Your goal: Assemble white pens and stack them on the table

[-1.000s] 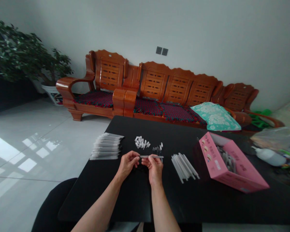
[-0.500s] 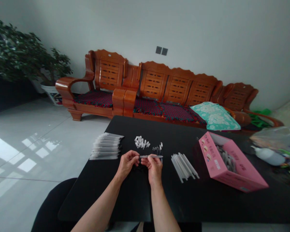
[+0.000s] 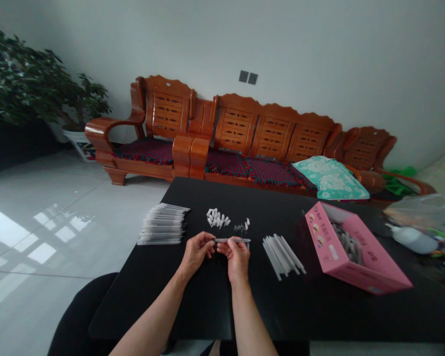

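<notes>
My right hand (image 3: 238, 255) pinches a thin clear pen barrel (image 3: 233, 240) held level above the black table (image 3: 207, 301). My left hand (image 3: 197, 250) is closed in a pinch at the barrel's left end; what its fingertips hold is too small to make out. Just beyond the hands lie a heap of small white caps (image 3: 217, 218) and a cluster of dark refills (image 3: 241, 230). A row of assembled pens (image 3: 163, 225) lies to the left. A fan of empty white tubes (image 3: 283, 255) lies to the right.
An open pink box (image 3: 350, 252) with more parts stands at the right. Beyond it are a white bottle (image 3: 411, 238) and plastic bags (image 3: 422, 210). A wooden sofa (image 3: 244, 143) stands behind the table, a potted plant (image 3: 29, 89) at the far left.
</notes>
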Demonstrator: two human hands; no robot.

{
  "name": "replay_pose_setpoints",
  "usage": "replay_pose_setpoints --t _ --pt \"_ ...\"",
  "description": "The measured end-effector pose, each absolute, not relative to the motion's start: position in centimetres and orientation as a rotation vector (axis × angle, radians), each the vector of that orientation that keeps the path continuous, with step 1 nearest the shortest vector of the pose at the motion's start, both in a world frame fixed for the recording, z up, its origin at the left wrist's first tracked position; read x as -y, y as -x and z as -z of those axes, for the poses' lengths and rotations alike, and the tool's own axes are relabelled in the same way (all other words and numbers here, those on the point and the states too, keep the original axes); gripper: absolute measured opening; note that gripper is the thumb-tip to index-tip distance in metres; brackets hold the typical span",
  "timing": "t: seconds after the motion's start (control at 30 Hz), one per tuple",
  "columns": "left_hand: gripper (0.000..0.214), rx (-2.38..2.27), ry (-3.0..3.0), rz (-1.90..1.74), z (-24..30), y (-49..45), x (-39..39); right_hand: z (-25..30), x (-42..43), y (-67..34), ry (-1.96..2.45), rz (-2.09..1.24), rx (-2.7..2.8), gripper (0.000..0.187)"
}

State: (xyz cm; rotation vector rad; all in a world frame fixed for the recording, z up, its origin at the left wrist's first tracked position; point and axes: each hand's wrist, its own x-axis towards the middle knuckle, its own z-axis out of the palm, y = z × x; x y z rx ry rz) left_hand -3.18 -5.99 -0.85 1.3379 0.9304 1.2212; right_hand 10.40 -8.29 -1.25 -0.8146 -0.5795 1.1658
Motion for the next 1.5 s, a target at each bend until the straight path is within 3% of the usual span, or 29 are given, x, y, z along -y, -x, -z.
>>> replay_pose_setpoints --t 0.3,0.43,0.57,1.5 --pt "0.036 -1.051 -1.437 -1.171 0.66 3.7 6.07 1.19 8.34 -10.34 0.809 -1.166 0.572 0.025" --pt "0.03 -0.992 -1.387 -1.189 0.56 3.57 6.02 1.03 8.33 -10.27 0.814 -1.16 0.571 0.026" --pt "0.037 -0.917 -1.323 -1.245 0.54 3.45 6.03 1.03 8.35 -10.31 0.814 -1.159 0.57 0.025" --pt "0.034 -0.947 -1.356 -1.202 0.57 3.6 5.92 1.15 8.45 -10.42 0.801 -1.174 0.604 0.024"
